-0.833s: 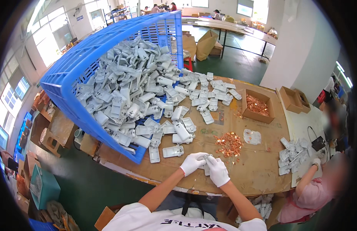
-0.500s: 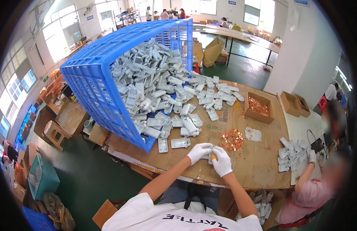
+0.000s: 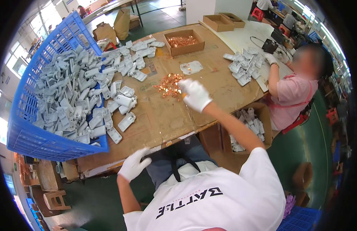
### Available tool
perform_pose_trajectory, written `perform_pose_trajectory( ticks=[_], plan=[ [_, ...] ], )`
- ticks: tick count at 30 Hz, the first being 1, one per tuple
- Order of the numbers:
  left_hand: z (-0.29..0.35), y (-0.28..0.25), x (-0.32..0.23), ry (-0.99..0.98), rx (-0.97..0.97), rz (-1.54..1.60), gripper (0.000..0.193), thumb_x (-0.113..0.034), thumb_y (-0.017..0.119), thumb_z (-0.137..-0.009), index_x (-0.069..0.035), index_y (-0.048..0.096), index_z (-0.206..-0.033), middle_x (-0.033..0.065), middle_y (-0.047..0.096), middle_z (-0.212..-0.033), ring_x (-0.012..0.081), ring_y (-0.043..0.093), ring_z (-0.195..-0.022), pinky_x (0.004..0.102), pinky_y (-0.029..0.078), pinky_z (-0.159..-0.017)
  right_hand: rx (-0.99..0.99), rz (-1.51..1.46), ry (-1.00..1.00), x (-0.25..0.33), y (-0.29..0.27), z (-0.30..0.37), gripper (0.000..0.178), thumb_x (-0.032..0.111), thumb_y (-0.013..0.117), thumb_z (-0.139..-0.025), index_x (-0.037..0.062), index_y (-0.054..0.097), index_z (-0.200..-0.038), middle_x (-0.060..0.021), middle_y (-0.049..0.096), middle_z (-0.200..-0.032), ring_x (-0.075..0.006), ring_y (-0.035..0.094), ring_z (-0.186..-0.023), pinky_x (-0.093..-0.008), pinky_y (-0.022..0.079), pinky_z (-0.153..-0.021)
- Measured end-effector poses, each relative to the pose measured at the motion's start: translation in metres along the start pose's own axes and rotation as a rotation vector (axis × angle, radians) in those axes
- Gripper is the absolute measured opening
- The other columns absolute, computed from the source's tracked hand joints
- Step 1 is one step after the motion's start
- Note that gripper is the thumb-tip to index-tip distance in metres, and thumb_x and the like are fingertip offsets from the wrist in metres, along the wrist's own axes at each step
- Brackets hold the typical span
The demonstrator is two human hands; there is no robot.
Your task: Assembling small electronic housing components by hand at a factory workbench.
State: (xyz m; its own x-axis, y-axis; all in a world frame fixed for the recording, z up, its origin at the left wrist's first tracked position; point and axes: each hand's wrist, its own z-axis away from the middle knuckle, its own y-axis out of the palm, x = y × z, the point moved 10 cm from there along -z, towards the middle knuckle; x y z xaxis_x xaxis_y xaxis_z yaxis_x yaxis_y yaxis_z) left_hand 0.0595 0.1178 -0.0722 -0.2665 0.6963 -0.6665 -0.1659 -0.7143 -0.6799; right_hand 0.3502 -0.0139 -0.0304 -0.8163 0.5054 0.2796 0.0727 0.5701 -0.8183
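My left hand (image 3: 135,164), in a white glove, is off the table's near edge, its thumb spread from the fingers and nothing visible in it. My right hand (image 3: 196,96), also gloved, reaches over the table to the near right side of a loose heap of small copper-coloured metal pieces (image 3: 170,85). A bit of orange shows at its thumb side; motion blur hides whether the fingers hold anything. Left of the heap, many light grey plastic housings (image 3: 126,101) spill out of a blue crate (image 3: 51,148) lying on its side.
A cardboard box (image 3: 185,49) of copper pieces stands at the far side, near a flat whitish piece (image 3: 191,67). A carton (image 3: 266,127) of grey parts stands below the table edge. At right, a co-worker in pink (image 3: 292,88) works beside more grey parts (image 3: 245,66).
My hands have parted: the left drew back off the table edge, the right moved to the copper heap. The grey part between them is no longer seen there. The view has swung right.
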Motion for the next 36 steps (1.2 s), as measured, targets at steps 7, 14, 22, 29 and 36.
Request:
perform_pose_trajectory(
  ticks=[7, 14, 22, 29, 36],
  plan=[
    [0.158, 0.012, 0.110, -0.395, -0.536, 0.491, 0.039, -0.014, 0.055, -0.090, 0.004, 0.054, -0.125, 0.0186, 0.060, -0.123, 0.0263, 0.058, -0.114, 0.0350, 0.045, -0.098, 0.159, 0.520, 0.315, -0.199, -0.026, -0.004, 0.031, 0.015, 0.062, -0.078, 0.0111, 0.060, -0.109, -0.0113, 0.061, -0.109, -0.0321, 0.058, -0.101, -0.0428, 0.050, -0.086],
    [0.157, 0.008, 0.095, -0.381, -0.945, 0.472, 0.022, 0.000, 0.054, -0.092, 0.005, 0.061, -0.112, 0.0130, 0.068, -0.104, 0.0188, 0.065, -0.095, 0.0291, 0.050, -0.087, 0.074, 0.443, 0.033, -0.152, -0.006, -0.026, 0.022, 0.010, 0.057, -0.080, 0.0133, 0.065, -0.100, -0.0082, 0.063, -0.099, -0.0290, 0.059, -0.097, -0.0412, 0.049, -0.085],
    [0.001, -0.069, 0.009, -0.032, -0.915, -0.355, 0.045, 0.000, 0.063, -0.080, -0.004, 0.055, -0.124, 0.0157, 0.054, -0.127, 0.0333, 0.050, -0.119, 0.0402, 0.040, -0.101, 0.123, 0.107, -0.062, -0.085, 0.066, -0.059, 0.017, 0.006, 0.055, -0.081, 0.0150, 0.066, -0.091, -0.0123, 0.061, -0.090, -0.0322, 0.064, -0.085, -0.0439, 0.054, -0.071],
    [-0.078, -0.075, 0.038, 0.020, -0.836, -0.501, 0.051, -0.002, 0.064, -0.073, -0.001, 0.051, -0.122, 0.0187, 0.049, -0.129, 0.0383, 0.044, -0.121, 0.0482, 0.034, -0.105, 0.129, 0.126, -0.038, -0.089, 0.071, -0.062, 0.008, 0.006, 0.057, -0.078, 0.0105, 0.062, -0.083, -0.0130, 0.060, -0.086, -0.0334, 0.063, -0.080, -0.0445, 0.053, -0.069],
    [-0.088, -0.074, 0.034, 0.107, -0.752, -0.319, 0.029, -0.007, 0.065, -0.075, -0.004, 0.054, -0.102, 0.0170, 0.054, -0.120, 0.0385, 0.049, -0.116, 0.0535, 0.034, -0.105, 0.319, 0.152, 0.224, -0.114, 0.068, -0.058, 0.007, 0.005, 0.062, -0.078, 0.0077, 0.060, -0.084, -0.0140, 0.059, -0.092, -0.0352, 0.063, -0.083, -0.0449, 0.053, -0.070]
  ],
)
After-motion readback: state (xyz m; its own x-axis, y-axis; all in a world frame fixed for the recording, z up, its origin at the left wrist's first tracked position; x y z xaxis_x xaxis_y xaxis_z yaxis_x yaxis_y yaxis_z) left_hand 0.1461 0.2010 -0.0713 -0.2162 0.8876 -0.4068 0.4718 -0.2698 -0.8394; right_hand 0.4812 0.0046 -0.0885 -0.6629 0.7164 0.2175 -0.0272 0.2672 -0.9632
